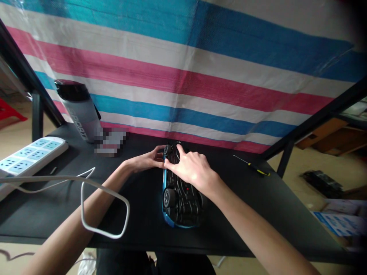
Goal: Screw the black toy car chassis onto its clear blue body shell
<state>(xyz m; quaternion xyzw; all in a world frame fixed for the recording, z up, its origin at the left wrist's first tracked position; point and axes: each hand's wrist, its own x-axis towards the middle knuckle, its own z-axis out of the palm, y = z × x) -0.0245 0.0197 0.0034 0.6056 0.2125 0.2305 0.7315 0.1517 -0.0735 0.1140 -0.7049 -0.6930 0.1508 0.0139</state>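
A blue toy car (186,208) lies upside down on the black table, its dark underside and wheels facing up. My left hand (146,159) holds the car's left side near the far wheel, its fingers curled against the body. Across the far half of the underside rests my right hand (193,168), thumb at the left edge and index finger reaching to the far end. That hand covers part of the chassis and the far right wheel. A small red spot shows on the underside.
A screwdriver (254,168) lies to the right on the black table (246,221). On the left are a white power strip (34,152), a looping white cable (126,214), a sports bottle (78,110) and a blurred-out item (111,141). A striped sheet (183,84) hangs behind.
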